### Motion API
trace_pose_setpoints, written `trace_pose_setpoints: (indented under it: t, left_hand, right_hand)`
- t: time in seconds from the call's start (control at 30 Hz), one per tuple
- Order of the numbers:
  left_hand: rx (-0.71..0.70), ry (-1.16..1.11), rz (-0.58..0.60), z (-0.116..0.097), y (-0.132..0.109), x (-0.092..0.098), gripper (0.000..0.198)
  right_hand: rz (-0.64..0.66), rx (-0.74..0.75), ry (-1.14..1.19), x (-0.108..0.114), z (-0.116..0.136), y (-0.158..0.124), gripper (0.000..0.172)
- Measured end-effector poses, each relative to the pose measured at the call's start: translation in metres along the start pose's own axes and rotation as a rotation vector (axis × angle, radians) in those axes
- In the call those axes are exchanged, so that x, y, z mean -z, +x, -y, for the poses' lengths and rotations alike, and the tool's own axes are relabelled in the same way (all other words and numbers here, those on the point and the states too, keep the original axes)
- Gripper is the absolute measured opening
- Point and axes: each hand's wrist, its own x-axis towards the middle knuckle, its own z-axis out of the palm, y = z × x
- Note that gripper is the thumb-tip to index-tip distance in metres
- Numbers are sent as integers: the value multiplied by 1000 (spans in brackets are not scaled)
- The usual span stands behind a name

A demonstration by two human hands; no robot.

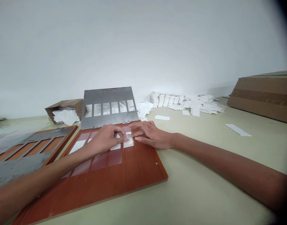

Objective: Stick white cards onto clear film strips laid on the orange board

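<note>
Left hand (108, 136) curls at a card (128, 144), grip unclear; beside it, right hand (155, 134) lies open, board (134, 167) beneath both.

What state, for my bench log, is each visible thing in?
Slotted grey metal plate: raised, tilted back.
Rectangular reddish-brown board: flat.
Second slotted grey metal plate: lowered flat.
Small brown cardboard box: open, contents showing.
Large brown cardboard box: taped, closure unclear.
White card stack: layered.
Loose white cards: scattered.

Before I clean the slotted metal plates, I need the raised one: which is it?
The middle plate, tilted up behind the left hand and right hand; the other slotted plate, at far left, lies flat.
</note>
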Motion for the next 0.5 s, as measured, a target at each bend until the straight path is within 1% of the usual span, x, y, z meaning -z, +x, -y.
trace_pose_setpoints:
  t: [0.2,0.33,0.5]
  left_hand:
    - [62,-67,11,6,3,-1,29]
    - [93,-103,21,10,4,-2,29]
    - [111,-148,22,15,5,-6,32]
  right_hand:
    - [7,34,-101,2,2,1,54]
    - [-1,48,-150,-1,1,0,52]
    - [-20,83,-326,-3,2,1,48]
